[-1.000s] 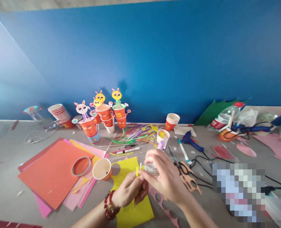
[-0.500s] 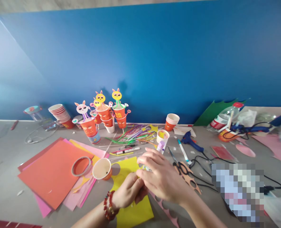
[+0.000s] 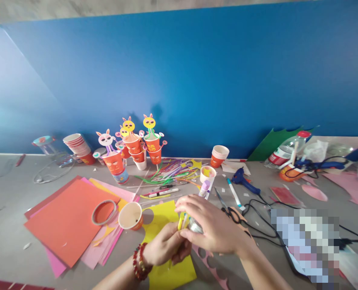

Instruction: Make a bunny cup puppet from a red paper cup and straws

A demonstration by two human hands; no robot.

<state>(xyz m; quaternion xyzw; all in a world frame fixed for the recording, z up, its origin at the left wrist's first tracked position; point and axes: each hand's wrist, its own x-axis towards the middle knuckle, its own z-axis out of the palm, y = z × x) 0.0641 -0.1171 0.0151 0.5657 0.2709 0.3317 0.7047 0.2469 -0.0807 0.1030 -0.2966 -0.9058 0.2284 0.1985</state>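
My left hand (image 3: 168, 241), with a beaded bracelet at the wrist, is closed over the yellow paper (image 3: 159, 274). Between its thumb and fingers stick up short yellow and whitish pieces (image 3: 182, 221), too blurred to name surely. My right hand (image 3: 212, 225) arches over them, its thumb against the left fingers. Under its palm shows a shiny, clear-silvery thing (image 3: 194, 225), mostly hidden. A paper cup (image 3: 130, 216) stands just left of the hands. Black-handled scissors (image 3: 232, 214) lie to the right, and a purple-capped glue stick (image 3: 205, 188) is just beyond the fingers.
Rabbit-faced cup figures (image 3: 114, 161) stand at the back left, before pipe cleaners (image 3: 173, 171). Orange paper (image 3: 67, 221) with a tape roll (image 3: 104, 212) lies left. A blue glue gun (image 3: 245, 180), its black cable (image 3: 257, 203) and a bottle (image 3: 288, 149) are right.
My right hand has lifted and opened slightly from the left, so the yellow and whitish pieces and the shiny thing now show between them.
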